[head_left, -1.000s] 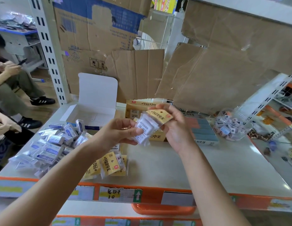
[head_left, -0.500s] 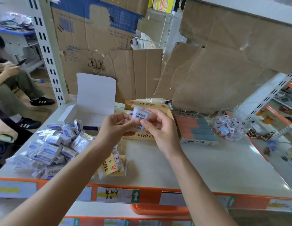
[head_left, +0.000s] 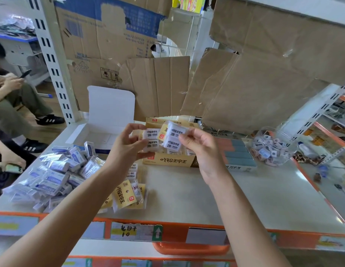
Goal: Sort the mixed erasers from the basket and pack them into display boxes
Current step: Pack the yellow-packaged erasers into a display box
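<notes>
Head view of a shelf top (head_left: 206, 189) during eraser sorting.

Left edge: seated people, only partly in frame, one holding a phone.

Lower left: a loose pile of blue-and-white erasers (head_left: 56, 170) lies on the shelf top. Just behind it stands an open white box (head_left: 102, 132) with its lid raised.

Lower centre: several yellow packs (head_left: 127, 193) lie overlapping, just right of the pile.

Centre: the left hand (head_left: 127, 147) has its fingers curled. It holds the left pack (head_left: 152, 141), two white erasers marked 2B, by its left edge, with the thumb below and the fingers above. The right pack (head_left: 174, 137) overlaps it on the right and is of the same kind. The right hand (head_left: 202, 149) pinches this pack at its right edge between thumb and fingertips, the other fingers loosely bent. Both packs are held over the yellow display box (head_left: 167, 160), which sits on the shelf top behind the hands and contains white erasers. Whether either pack touches the box cannot be told.

Right of centre: a flat box (head_left: 237, 153) of orange and grey-blue erasers stands just beside the display box.

Right: a clear jar (head_left: 268, 149) holds small mixed erasers.

Bottom centre: the rim of an orange basket (head_left: 191, 249) shows under the shelf edge.

Background: cardboard sheets (head_left: 254, 89) lean behind the shelf.
</notes>
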### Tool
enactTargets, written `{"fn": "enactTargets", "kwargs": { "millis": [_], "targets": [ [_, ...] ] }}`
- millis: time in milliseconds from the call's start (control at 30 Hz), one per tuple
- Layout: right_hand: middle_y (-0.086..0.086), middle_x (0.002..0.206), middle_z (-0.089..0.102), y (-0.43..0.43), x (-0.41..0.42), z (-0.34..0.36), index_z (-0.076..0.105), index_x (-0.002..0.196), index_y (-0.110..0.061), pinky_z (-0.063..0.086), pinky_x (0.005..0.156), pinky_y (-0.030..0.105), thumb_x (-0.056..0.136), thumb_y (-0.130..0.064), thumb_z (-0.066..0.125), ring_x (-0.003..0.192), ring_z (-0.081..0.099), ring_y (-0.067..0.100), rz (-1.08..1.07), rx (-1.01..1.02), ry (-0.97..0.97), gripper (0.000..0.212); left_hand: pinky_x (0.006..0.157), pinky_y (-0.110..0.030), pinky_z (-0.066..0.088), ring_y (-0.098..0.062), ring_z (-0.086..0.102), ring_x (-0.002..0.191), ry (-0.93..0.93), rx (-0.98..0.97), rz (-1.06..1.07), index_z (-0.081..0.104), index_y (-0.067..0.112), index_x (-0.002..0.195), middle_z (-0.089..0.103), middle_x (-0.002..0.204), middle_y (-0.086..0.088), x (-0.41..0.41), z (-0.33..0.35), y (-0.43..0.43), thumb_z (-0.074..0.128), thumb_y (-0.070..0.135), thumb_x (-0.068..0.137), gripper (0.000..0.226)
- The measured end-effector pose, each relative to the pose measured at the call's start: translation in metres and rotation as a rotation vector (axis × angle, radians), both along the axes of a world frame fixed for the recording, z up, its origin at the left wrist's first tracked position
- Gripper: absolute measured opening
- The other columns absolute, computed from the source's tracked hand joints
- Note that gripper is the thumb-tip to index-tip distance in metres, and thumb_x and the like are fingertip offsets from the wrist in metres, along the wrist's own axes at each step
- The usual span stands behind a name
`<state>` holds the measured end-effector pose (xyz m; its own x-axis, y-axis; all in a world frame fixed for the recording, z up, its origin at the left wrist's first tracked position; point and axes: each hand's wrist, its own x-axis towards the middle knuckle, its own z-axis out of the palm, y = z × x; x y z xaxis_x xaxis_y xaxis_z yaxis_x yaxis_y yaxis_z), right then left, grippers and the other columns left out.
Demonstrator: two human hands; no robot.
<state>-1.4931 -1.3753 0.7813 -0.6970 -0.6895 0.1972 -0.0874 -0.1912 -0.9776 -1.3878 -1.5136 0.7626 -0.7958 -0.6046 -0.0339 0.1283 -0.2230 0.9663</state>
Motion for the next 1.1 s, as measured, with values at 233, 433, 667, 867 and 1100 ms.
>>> {"fn": "enactTargets", "kwargs": {
  "millis": [233, 433, 667, 867, 1100],
  "targets": [
    [0.003, 0.070, 0.062, -0.017, -0.004, -0.009, 0.063, 0.080, -0.013, 0.044, 0.052, 0.016, 0.086, -0.005, 0.064, 0.055, 0.054, 0.007, -0.046, 0.114, 0.011, 0.009, 0.066, -0.031, 0.058, -0.023, 0.064, 0.082, 0.050, 0.053, -0.102, 0.059, 0.019, 0.100, 0.063, 0.094, -0.014, -0.008, 0.005, 0.005, 0.046, 0.012, 0.095, 0.016],
    [0.001, 0.075, 0.060, -0.026, -0.007, -0.015, 0.056, 0.089, -0.018, 0.043, 0.049, 0.015, 0.083, -0.015, 0.070, 0.054, 0.054, 0.003, -0.139, 0.160, 0.072, 0.016, 0.062, -0.028, 0.058, -0.022, 0.068, 0.078, 0.046, -0.008, -0.136, 0.056, 0.016, 0.098, 0.068, 0.091, -0.007, -0.012, 0.008, 0.004, 0.058, 0.023, 0.079, 0.020],
    [-0.006, 0.079, 0.066, -0.035, -0.018, -0.020, 0.064, 0.096, -0.017, 0.054, 0.062, 0.021, 0.090, -0.016, 0.061, 0.070, 0.064, 0.005, -0.046, 0.224, 0.005, 0.007, 0.054, -0.022, 0.054, -0.014, 0.067, 0.069, -0.030, -0.118, -0.071, 0.057, 0.015, 0.096, 0.070, 0.081, 0.000, -0.027, 0.007, -0.005, 0.056, 0.011, 0.088, 0.009],
    [0.000, 0.093, 0.068, -0.051, -0.046, -0.029, 0.062, 0.111, -0.009, 0.053, 0.079, 0.030, 0.091, -0.022, 0.059, 0.089, 0.065, 0.016, -0.153, 0.396, -0.009, 0.024, 0.050, -0.005, 0.044, -0.003, 0.056, 0.080, -0.297, -0.574, 0.093, 0.054, 0.010, 0.119, 0.059, 0.108, -0.001, -0.046, -0.001, -0.029, 0.046, 0.013, 0.095, 0.025],
    [0.004, 0.102, 0.065, -0.087, -0.064, -0.033, 0.058, 0.105, -0.011, 0.045, 0.078, 0.028, 0.090, -0.023, 0.061, 0.094, 0.060, 0.018, -0.192, 0.554, -0.122, 0.019, 0.073, -0.032, 0.053, -0.019, 0.063, 0.089, -0.496, -0.579, -0.086, 0.052, 0.009, 0.123, 0.063, 0.104, -0.004, -0.059, -0.009, -0.042, 0.046, 0.010, 0.095, 0.029]
  ]
}}
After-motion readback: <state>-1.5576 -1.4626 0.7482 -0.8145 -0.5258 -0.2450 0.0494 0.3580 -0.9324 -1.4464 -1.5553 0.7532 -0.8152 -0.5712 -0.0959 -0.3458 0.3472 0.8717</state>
